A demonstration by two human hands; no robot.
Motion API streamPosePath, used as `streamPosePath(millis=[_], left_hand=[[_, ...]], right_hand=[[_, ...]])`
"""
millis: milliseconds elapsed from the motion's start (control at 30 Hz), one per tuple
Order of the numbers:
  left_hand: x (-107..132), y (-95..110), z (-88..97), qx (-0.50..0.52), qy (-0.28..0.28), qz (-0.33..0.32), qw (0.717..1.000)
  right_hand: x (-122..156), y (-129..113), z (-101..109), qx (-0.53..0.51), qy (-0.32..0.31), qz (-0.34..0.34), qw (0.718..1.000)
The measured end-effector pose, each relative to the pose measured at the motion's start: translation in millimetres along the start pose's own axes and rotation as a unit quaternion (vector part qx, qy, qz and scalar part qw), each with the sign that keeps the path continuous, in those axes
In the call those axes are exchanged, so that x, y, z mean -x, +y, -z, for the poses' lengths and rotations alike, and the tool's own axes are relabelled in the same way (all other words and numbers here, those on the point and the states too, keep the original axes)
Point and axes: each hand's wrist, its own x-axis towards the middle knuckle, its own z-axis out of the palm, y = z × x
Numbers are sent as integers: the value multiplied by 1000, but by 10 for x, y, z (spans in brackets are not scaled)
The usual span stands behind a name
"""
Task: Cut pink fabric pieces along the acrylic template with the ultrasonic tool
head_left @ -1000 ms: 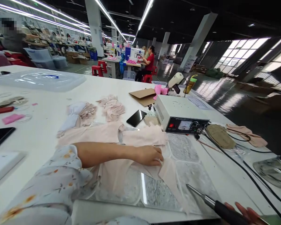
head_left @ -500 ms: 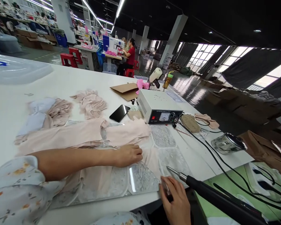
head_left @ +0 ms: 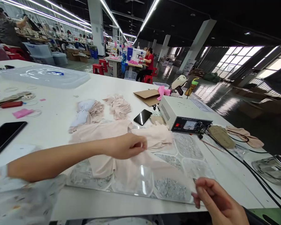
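My left hand (head_left: 128, 145) reaches across the white table (head_left: 58, 112) and pinches a thin pale pink fabric piece (head_left: 152, 165) near its upper edge. My right hand (head_left: 215, 200) is at the near table edge with finger and thumb closed on the same fabric's lower right corner. The fabric lies stretched between the two hands over clear textured glass plates (head_left: 187, 147). More pale pink fabric (head_left: 103, 131) lies just behind my left hand.
A white control box (head_left: 184, 114) with a meter stands behind the plates, and black cables (head_left: 243, 165) run right from it. Nearby are a black phone (head_left: 142, 117), fabric piles (head_left: 118, 106), cardboard (head_left: 147, 95), a metal dish (head_left: 271, 168), another phone (head_left: 4, 136) and a plastic lid (head_left: 44, 75). A person in red (head_left: 150, 61) sits far off.
My left hand has lifted off the fabric and now pinches it. My right hand has taken the fabric's corner. The black-handled tool is out of view. The camera has swung left.
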Motion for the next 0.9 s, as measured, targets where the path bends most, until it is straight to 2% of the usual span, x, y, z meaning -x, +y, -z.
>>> streamPosePath(millis=[67,100,167,200,333,500,600,700,800,900], left_hand=[[292,-78,-16,25,-24,88,996],[408,-145,-55,16,-28,136,990],[571,-311,-168,-8,-57,217,975],[622,-394,-228,-33,-55,236,970],[707,-616,-377,-66,-27,258,963],[663,-643,-353,-147,12,244,959],[562,-625,-391,-182,50,224,956],[447,-623,-514,-201,47,181,962],[358,-643,-639,-202,52,150,966],[267,-660,-706,-173,52,121,976]], right_hand=[[-110,-91,-242,-26,-28,24,999],[-198,-104,-383,-19,-70,47,996],[-419,-83,-676,72,-131,111,983],[-537,-58,-815,146,-152,148,966],[-868,36,-1199,227,-149,185,944],[-857,10,-1288,297,-127,247,914],[-817,-32,-1328,327,-165,297,882],[-810,-32,-1393,349,-208,320,856],[-791,-2,-1396,347,-215,326,853],[-753,-2,-1297,292,-234,313,873]])
